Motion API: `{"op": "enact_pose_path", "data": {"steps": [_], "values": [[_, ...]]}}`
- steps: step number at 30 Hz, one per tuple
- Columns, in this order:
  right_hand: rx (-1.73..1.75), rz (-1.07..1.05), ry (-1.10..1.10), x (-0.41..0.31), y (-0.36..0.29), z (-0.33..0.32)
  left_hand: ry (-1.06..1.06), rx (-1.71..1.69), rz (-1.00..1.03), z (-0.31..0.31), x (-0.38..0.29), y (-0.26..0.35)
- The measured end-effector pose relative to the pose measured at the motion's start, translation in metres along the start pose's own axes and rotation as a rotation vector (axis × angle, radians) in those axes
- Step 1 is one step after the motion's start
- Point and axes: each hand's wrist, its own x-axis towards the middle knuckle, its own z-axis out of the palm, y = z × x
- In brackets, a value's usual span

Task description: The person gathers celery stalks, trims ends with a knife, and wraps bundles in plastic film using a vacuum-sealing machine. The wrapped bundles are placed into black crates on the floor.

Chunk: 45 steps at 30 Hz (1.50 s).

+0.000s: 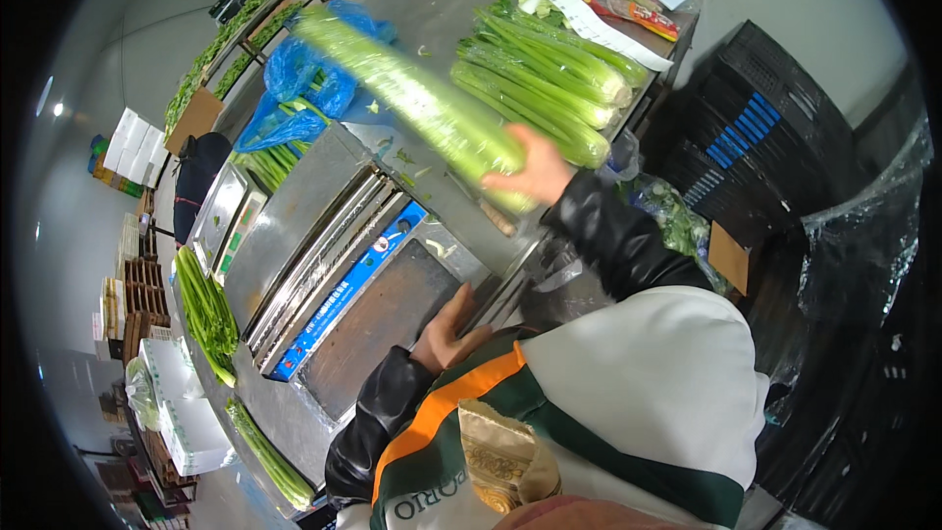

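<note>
My right hand [541,165] grips the thick end of a film-wrapped celery bunch [419,99], which looks blurred and hangs above the steel table [456,0]. My left hand [449,335] holds nothing, thumb and fingers apart, by the near edge of the dark heating plate [383,320] of a film wrapping machine [346,287]. That machine has a blue front strip and rollers behind it. Beyond my right hand lies a row of celery bunches [541,81], at least some in clear film. A knife with a wooden handle [498,218] is partly hidden under the held bunch.
Left of the wrapper stand a weighing scale [232,217] and loose celery [206,313]; another stalk bunch [268,453] lies nearer me. A blue plastic bag [294,81] holds green stalks behind the machine. Stacked black crates [743,110] stand at the right, past the table edge.
</note>
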Motion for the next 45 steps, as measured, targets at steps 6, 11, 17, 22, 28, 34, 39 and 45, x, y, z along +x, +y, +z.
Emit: {"op": "enact_pose_path", "data": {"steps": [6,11,17,22,28,34,39,45], "values": [[-0.86,0.185,0.036,0.052,0.056,-0.089,0.148,-0.175,0.022,-0.018,-0.022,-0.027],[-1.157,-0.252,0.304,0.032,0.077,-0.065,0.034,-0.191,-0.035,-0.015,-0.025,-0.034],[-1.194,-0.272,-0.026,-0.004,0.131,-0.035,0.134,-0.186,-0.014,-0.017,-0.022,-0.035],[-1.258,-0.319,0.045,0.009,0.161,-0.033,0.124,-0.234,-0.051,-0.021,-0.019,-0.039],[-1.301,-0.233,0.028,0.025,0.153,-0.045,0.164,-0.228,0.022,-0.015,-0.023,-0.035],[-0.831,-0.568,0.243,0.018,0.142,-0.01,0.306,-0.184,-0.03,-0.018,-0.064,-0.04],[-0.238,-0.281,0.052,-0.005,0.092,0.058,0.546,-0.304,0.06,-0.085,-0.158,-0.047],[-0.273,-0.396,-0.24,-0.026,-0.014,0.113,1.105,-0.508,0.173,-0.201,-0.301,-0.12]]}}
